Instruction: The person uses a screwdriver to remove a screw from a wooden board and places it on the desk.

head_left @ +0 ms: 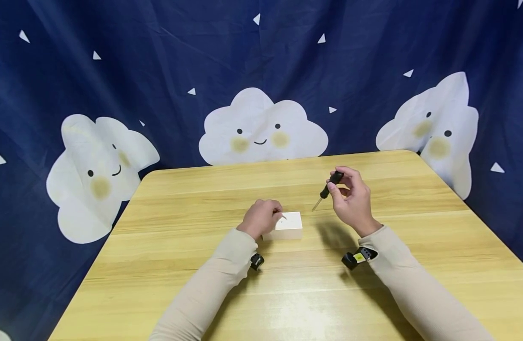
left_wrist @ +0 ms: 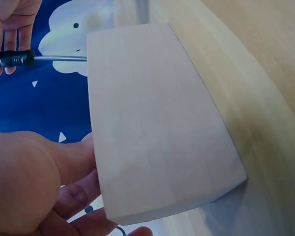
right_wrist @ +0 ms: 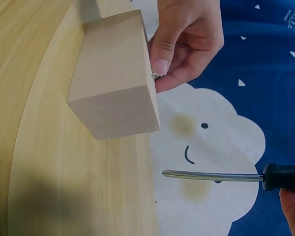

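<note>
A pale wooden block [head_left: 288,233] lies on the table in front of me. My left hand [head_left: 261,218] is at the block's top left. Between its thumb and finger it pinches a small metal screw [right_wrist: 156,75] against the top face, as the right wrist view shows; only the screw's head end is visible. My right hand [head_left: 352,201] holds a screwdriver [head_left: 332,183] by its black handle, up and to the right of the block. The metal shaft [right_wrist: 214,176] slants down toward the table in the head view, its tip apart from block and screw.
The light wood-grain table [head_left: 193,199] extends around the block on all sides. Behind it hangs a dark blue curtain [head_left: 167,57] printed with smiling white clouds and small triangles. A camera strap is on each wrist, and both forearms reach in from the near side.
</note>
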A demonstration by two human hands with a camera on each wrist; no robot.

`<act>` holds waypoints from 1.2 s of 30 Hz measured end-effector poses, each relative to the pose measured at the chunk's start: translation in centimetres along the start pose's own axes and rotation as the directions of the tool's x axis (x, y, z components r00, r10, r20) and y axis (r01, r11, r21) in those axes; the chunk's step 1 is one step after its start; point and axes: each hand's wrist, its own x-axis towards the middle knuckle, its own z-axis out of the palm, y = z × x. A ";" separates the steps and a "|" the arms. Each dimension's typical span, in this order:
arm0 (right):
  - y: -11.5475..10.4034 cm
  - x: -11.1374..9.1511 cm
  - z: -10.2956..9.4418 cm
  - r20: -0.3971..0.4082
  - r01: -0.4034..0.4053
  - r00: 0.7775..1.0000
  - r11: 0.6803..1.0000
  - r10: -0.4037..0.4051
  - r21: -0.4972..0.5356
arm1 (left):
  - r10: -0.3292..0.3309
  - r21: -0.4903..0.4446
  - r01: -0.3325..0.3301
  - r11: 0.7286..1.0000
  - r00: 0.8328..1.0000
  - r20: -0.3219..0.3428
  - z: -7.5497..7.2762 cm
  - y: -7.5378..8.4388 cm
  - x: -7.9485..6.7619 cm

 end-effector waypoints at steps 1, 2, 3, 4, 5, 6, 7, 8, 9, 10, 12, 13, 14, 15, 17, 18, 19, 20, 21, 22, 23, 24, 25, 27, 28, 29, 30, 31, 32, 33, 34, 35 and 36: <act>0.0 0.0 0.0 -0.001 -0.002 1.000 1.000 0.002 0.005 | 0.005 0.004 -0.005 1.000 1.000 -0.009 0.0 0.0 0.0; 0.0 0.0 0.0 -0.002 -0.003 1.000 1.000 0.003 0.007 | 0.009 0.006 -0.009 1.000 1.000 -0.016 0.0 -0.1 0.0; 0.0 0.0 0.0 -0.002 -0.004 1.000 1.000 0.004 0.008 | 0.014 0.006 -0.014 1.000 1.000 -0.024 0.0 -0.1 0.0; 0.0 0.0 0.0 0.000 -0.005 1.000 1.000 0.005 0.007 | 0.018 0.005 -0.018 1.000 0.999 -0.031 0.0 -0.1 0.0; 0.0 0.0 0.0 0.003 -0.005 1.000 1.000 0.005 0.001 | 0.021 0.006 -0.021 1.000 0.999 -0.036 0.0 -0.2 0.1; 0.0 0.0 0.0 0.005 -0.006 1.000 1.000 0.006 -0.005 | 0.025 0.006 -0.025 1.000 0.999 -0.040 0.0 -0.3 0.1; 0.0 0.0 0.0 0.004 -0.005 1.000 1.000 0.005 -0.015 | 0.028 0.004 -0.028 1.000 0.999 -0.044 0.0 -0.3 0.1; 0.1 0.0 0.0 0.004 -0.003 1.000 1.000 0.003 -0.024 | 0.031 0.004 -0.030 1.000 0.998 -0.048 0.0 -0.4 0.1; 0.2 0.0 0.0 0.005 -0.001 1.000 1.000 0.001 -0.030 | 0.032 0.003 -0.032 0.999 0.998 -0.052 -0.1 -0.4 0.1; 0.3 -0.1 0.1 0.003 0.003 1.000 0.999 -0.003 -0.036 | 0.031 0.001 -0.031 1.000 0.998 -0.055 -0.2 -0.5 0.1; 1.0 -0.3 0.2 0.000 0.012 1.000 0.999 -0.012 -0.033 | 0.027 0.001 -0.027 1.000 0.998 -0.062 -0.5 -0.6 0.0; 1.5 -0.4 0.2 -0.001 0.016 1.000 0.999 -0.016 -0.029 | 0.027 0.003 -0.027 1.000 0.997 -0.069 -0.7 -0.7 -0.1; 2.0 -0.6 0.3 0.000 0.016 1.000 1.000 -0.016 -0.020 | 0.028 0.004 -0.027 1.000 0.997 -0.075 -0.9 -0.8 -0.2; 2.5 -0.8 0.3 -0.001 0.019 1.000 1.000 -0.019 -0.014 | 0.025 0.000 -0.025 1.000 0.997 -0.079 -1.1 -0.9 -0.3; 3.5 -1.2 0.4 0.003 0.022 1.000 1.000 -0.022 -0.004 | 0.024 0.000 -0.024 1.000 0.995 -0.092 -1.6 -1.2 -0.6; 3.8 -1.4 0.4 0.005 0.023 1.000 1.000 -0.023 -0.007 | 0.025 -0.003 -0.025 1.000 0.995 -0.101 -1.8 -1.4 -0.7; 4.0 -1.5 0.4 0.011 0.024 1.000 1.000 -0.024 -0.009 | 0.022 -0.005 -0.023 1.000 0.994 -0.109 -2.0 -1.7 -0.9; 4.2 -1.7 0.4 0.020 0.025 0.999 1.000 -0.025 -0.011 | 0.016 -0.006 -0.016 1.000 0.993 -0.118 -2.1 -1.9 -1.0; 4.3 -1.8 0.4 0.028 0.028 0.999 1.000 -0.028 -0.011 | 0.008 -0.008 -0.009 1.000 0.992 -0.128 -2.3 -2.2 -1.1; 4.3 -2.0 0.4 0.040 0.029 0.999 1.000 -0.029 -0.010 | 0.003 -0.003 -0.004 1.000 0.990 -0.141 -2.4 -2.6 -1.2; 4.4 -2.1 0.4 0.054 0.030 0.998 1.000 -0.029 -0.006 | -0.002 -0.002 0.002 1.000 0.988 -0.152 -2.5 -2.9 -1.4; 4.4 -2.3 0.3 0.067 0.031 0.997 1.000 -0.031 -0.004 | -0.012 -0.002 0.011 1.000 0.986 -0.163 -2.6 -3.2 -1.5; 4.5 -2.4 0.3 0.082 0.032 0.996 0.999 -0.032 -0.001 | -0.016 0.003 0.017 1.000 0.985 -0.173 -2.7 -3.6 -1.6; 4.7 -2.7 0.3 0.106 0.041 0.994 0.999 -0.042 0.010 | -0.024 0.006 0.026 1.000 0.982 -0.189 -2.8 -4.3 -1.9; 4.8 -2.9 0.3 0.115 0.051 0.992 0.999 -0.052 0.013 | -0.027 0.007 0.029 1.000 0.980 -0.196 -2.8 -4.6 -2.1; 5.0 -3.1 0.4 0.126 0.064 0.990 0.998 -0.065 0.018 | -0.032 0.004 0.033 0.999 0.980 -0.199 -2.7 -4.9 -2.2; 5.1 -3.2 0.4 0.138 0.078 0.987 0.997 -0.081 0.022 | -0.036 0.004 0.037 0.999 0.979 -0.202 -2.7 -5.2 -2.4; 5.2 -3.4 0.4 0.152 0.095 0.984 0.995 -0.097 0.024 | -0.036 0.007 0.038 0.999 0.978 -0.205 -2.6 -5.5 -2.5; 5.3 -3.5 0.4 0.166 0.113 0.979 0.993 -0.115 0.025 | -0.038 0.007 0.040 0.999 0.978 -0.206 -2.5 -5.8 -2.6; 5.5 -3.7 0.4 0.180 0.134 0.974 0.991 -0.135 0.019 | -0.042 0.007 0.045 0.999 0.977 -0.207 -2.4 -6.0 -2.8; 5.6 -3.8 0.4 0.199 0.153 0.968 0.988 -0.152 0.011 | -0.045 0.008 0.048 0.999 0.978 -0.206 -2.4 -6.2 -2.9; 5.6 -3.9 0.4 0.220 0.172 0.961 0.985 -0.168 0.001 | -0.051 0.014 0.055 0.998 0.978 -0.202 -2.3 -6.4 -3.1; 5.6 -4.1 0.3 0.235 0.196 0.954 0.981 -0.187 -0.012 | -0.055 0.021 0.060 0.998 0.979 -0.197 -2.2 -6.5 -3.2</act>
